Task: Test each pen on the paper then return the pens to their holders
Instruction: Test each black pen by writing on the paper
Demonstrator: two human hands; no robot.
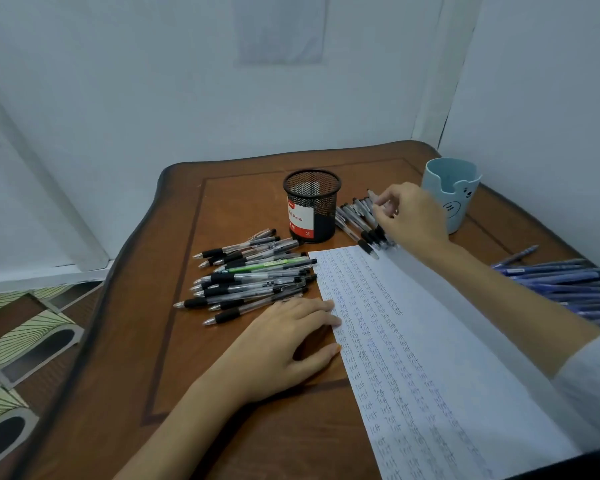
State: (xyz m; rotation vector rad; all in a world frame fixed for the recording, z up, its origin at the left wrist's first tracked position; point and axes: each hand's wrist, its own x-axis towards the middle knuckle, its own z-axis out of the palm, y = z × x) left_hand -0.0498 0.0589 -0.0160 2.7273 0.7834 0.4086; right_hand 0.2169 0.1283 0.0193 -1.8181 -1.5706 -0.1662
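Black-grip pens [253,275] are heaped loosely on the worktop [222,427] left of its middle, tips turned mostly toward the left edge, with one green pen [267,265] seen among them. Just behind the heap, toward the far edge, a black mesh holder [311,206] is stood upright, a red and white label on its side. To its right a small cluster of pens [352,220] is laid at the top corner of the paper [430,358], which is spread from the middle toward the near right corner and is filled with columns of small handwritten words. The right hand [413,216] is reached over this cluster, its fingers curled and pinched on a single pen [371,195] whose end juts past the fingertips. A pale blue cup holder [451,194] is placed just behind that hand, near the far right corner. Blue pens [568,282] are piled along the right edge. The left hand [284,344] is laid flat, fingers straight, on the left margin of the paper, well apart from the other hand
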